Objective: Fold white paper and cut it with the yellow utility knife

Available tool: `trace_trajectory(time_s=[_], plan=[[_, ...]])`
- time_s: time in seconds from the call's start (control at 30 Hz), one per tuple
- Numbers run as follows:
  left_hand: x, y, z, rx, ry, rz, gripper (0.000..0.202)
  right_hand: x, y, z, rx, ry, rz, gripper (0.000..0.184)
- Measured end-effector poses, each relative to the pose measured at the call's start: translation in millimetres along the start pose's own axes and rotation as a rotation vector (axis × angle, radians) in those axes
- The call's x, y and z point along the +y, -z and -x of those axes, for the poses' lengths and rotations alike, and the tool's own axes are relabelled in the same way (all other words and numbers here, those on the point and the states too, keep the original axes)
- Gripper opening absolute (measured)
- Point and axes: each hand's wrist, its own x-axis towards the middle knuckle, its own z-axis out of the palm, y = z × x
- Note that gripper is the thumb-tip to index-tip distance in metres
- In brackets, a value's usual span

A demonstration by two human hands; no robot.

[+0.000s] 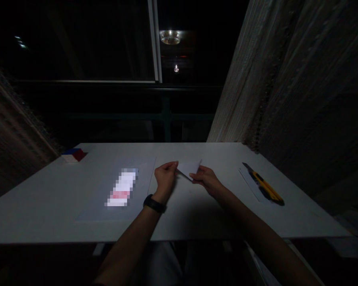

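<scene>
Above the middle of the white table, a small folded piece of white paper is held between my two hands. My left hand, with a dark band on its wrist, pinches the paper's left corner between thumb and fingers. On the other side my right hand grips the paper's right end, thumb in front and fingers behind. The paper is tilted, with a sharp point toward the upper right. Its folds are hard to make out in the dim light.
A yellow and black utility knife lies at the right beside a white paper piece. Left of my hands, a lit, blurred-out phone rests on a white sheet. A coloured cube sits far left. Curtains hang beyond.
</scene>
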Motion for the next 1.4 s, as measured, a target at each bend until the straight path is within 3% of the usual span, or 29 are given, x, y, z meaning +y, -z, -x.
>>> trace_trajectory(time_s=[0.13,0.37,0.57,0.7,0.83,0.97,1.13,1.27,1.4], plan=[[-0.4,-0.3,-0.6,0.010,0.006,0.016,0.033,-2.0,-2.0,2.1,0.045,0.014,0.023,0.045],[-1.6,0.3,-1.6,0.019,-0.013,0.004,0.036,2.6,-1.5,-0.6,-0.038,0.024,0.083,0.053],[-2.0,0.3,-1.3,0.020,-0.018,0.020,0.035,0.8,-2.5,-0.9,-0.006,0.032,0.047,0.047],[0.6,-0.1,-0.4,0.011,0.004,0.036,0.036,-6.8,-0.9,1.6,-0.070,-0.027,0.026,0.033],[3.2,-0.4,0.3,0.022,0.006,0.041,0.035,-6.4,1.7,-0.7,-0.047,-0.094,0.072,0.021],[4.1,-0.2,0.8,0.010,-0.009,0.028,0.033,-3.7,4.7,-2.2,-0.003,-0.129,0.094,0.024],[2.1,-0.5,0.6,-0.007,-0.015,0.029,0.033,-5.3,9.2,-2.0,-0.080,-0.107,0.022,0.021],[1.3,-0.9,-0.1,-0.010,0.002,0.027,0.034,-4.3,9.7,-3.0,-0.002,-0.074,0.051,0.025],[1.0,-0.4,-0.2,-0.006,0.002,0.040,0.031,-5.6,9.5,-2.7,-0.010,-0.051,0.033,0.029]])
